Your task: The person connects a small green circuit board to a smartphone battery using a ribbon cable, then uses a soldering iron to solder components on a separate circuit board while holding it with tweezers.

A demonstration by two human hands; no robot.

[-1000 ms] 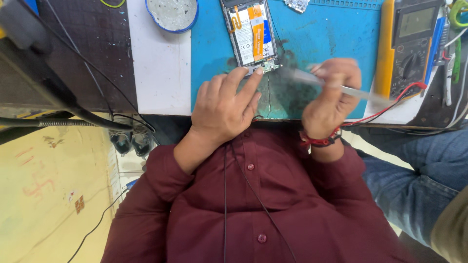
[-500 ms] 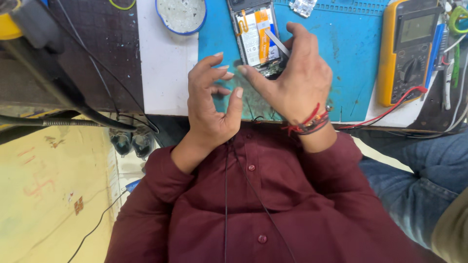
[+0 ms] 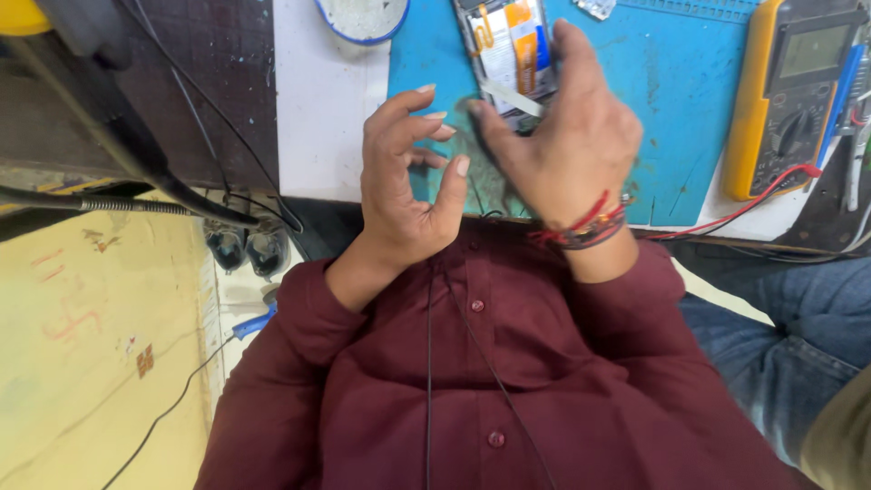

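Worktop (image 3: 327, 100) first: a blue mat (image 3: 671, 100) covers most of it, with a yellow multimeter (image 3: 785, 91) at 3 o'clock and a round dish (image 3: 363, 16) at 11. The opened phone (image 3: 506, 50) lies on the mat at 12, its insides showing. Right hand (image 3: 572, 136) rests over its lower end, fingers pressed on a thin metal tool (image 3: 510, 98), looks like tweezers. Left hand (image 3: 408, 172) hovers just beside, at 9 o'clock from it, fingers curled and spread, holding nothing. Looks like mid-repair, probing inside; I'd say the next move needs a steadying left hand and a careful tip.

white workbench (image 3: 322, 109), yellow floor (image 3: 82, 363)
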